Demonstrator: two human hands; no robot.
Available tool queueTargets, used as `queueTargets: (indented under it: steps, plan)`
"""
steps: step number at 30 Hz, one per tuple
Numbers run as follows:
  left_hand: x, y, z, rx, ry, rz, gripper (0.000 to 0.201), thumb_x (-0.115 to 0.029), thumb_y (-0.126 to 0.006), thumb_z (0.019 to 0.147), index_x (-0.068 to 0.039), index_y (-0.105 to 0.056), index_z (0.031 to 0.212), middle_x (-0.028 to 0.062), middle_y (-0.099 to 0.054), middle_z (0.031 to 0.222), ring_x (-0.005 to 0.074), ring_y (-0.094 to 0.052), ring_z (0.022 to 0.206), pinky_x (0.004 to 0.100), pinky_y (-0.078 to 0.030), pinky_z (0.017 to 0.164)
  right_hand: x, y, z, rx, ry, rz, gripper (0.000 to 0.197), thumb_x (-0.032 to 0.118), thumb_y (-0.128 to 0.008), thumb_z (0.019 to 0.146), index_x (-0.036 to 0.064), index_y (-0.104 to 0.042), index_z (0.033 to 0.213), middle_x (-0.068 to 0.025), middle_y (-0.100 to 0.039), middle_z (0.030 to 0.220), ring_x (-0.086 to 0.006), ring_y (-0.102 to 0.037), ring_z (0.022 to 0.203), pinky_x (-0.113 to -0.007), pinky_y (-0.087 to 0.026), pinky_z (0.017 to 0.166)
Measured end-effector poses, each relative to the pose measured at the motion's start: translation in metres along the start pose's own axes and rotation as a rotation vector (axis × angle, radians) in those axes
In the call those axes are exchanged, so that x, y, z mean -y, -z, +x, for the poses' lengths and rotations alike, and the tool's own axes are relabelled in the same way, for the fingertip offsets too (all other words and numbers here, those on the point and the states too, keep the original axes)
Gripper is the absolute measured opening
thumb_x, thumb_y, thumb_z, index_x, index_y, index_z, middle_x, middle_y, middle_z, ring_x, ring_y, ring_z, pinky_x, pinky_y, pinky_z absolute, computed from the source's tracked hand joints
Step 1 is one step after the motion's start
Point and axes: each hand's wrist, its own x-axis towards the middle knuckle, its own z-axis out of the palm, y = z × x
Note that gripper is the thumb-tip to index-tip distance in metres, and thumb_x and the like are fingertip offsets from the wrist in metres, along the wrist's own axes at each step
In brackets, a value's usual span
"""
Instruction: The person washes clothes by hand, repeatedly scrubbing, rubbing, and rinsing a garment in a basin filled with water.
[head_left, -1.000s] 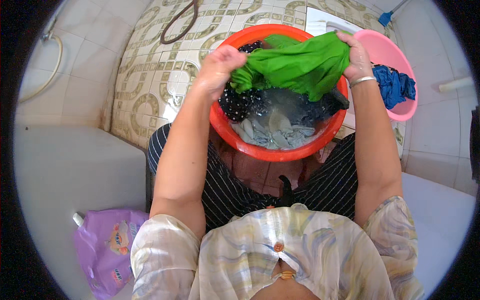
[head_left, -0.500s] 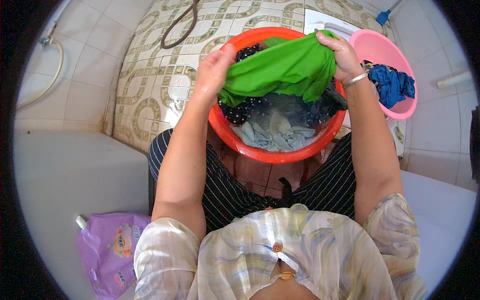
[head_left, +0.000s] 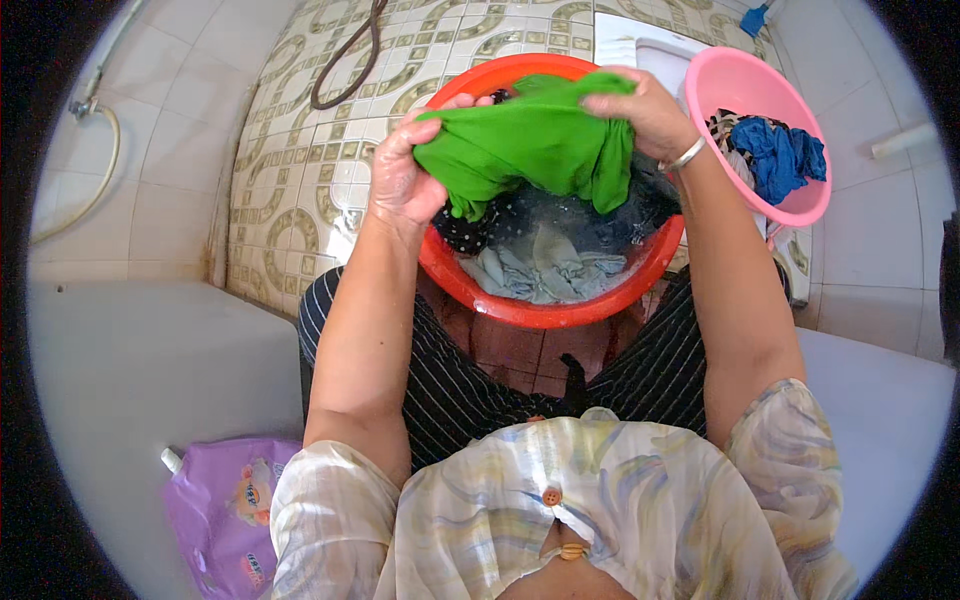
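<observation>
A bright green cloth garment (head_left: 530,145) stretches between my two hands above a red basin (head_left: 560,318). My left hand (head_left: 405,175) grips its left end, thumb on top and fingers underneath. With its fingers bent over the upper right part of the cloth, my right hand (head_left: 645,112) holds the other end; a silver bangle is on that wrist. In the basin's water lie pale, light-blue laundry (head_left: 550,270) at the near side and dark pieces behind it. A black cloth with white dots (head_left: 462,232) shows at the left, partly covered by the green garment.
A pink basin (head_left: 815,205) at the right holds blue cloth (head_left: 775,160) and other laundry. A purple spouted pouch (head_left: 215,510) lies on a grey surface (head_left: 150,370) at my left. A brown hose (head_left: 350,62) rests on the patterned tile floor; tiled walls stand on both sides.
Both hands have shifted left with the green garment. My right hand has turned and moved inward over the cloth, and the stretch between the hands is a little shorter.
</observation>
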Motion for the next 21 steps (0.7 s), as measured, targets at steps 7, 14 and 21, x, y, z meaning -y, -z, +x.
queueTargets:
  steps: [7,14,21]
  plan:
    - [0.06,-0.006,0.007,-0.513,0.203,-0.034,0.034,-0.028,-0.039,0.088,-0.002,-0.046,0.11,0.0128,-0.052,0.109,0.0241,-0.054,0.095,0.0389,-0.043,0.084,0.011,-0.099,0.02,-0.442,0.393,-0.357,0.019,0.015,-0.055,0.078,0.0029,-0.053,0.092,-0.0075,-0.059,0.08,-0.014,-0.057,0.072,-0.028,-0.045,0.065]
    - [0.083,-0.046,0.017,-0.59,0.308,-0.152,0.034,-0.035,-0.042,0.086,-0.006,-0.053,0.099,0.0094,-0.056,0.1,0.0212,-0.056,0.089,0.0379,-0.045,0.079,0.009,-0.089,0.023,-0.383,0.089,-1.097,0.033,0.033,-0.042,0.081,0.0096,-0.06,0.066,-0.0133,-0.06,0.066,-0.0286,-0.06,0.063,-0.041,-0.047,0.054]
    - [0.086,0.043,0.013,-0.322,0.156,0.242,0.031,-0.032,-0.042,0.084,-0.009,-0.054,0.101,0.0082,-0.057,0.103,0.0182,-0.054,0.093,0.0318,-0.043,0.081,-0.02,-0.138,0.014,-0.283,0.61,-0.907,0.035,0.035,-0.039,0.079,0.0092,-0.06,0.068,-0.014,-0.059,0.068,-0.0287,-0.059,0.067,-0.042,-0.046,0.06]
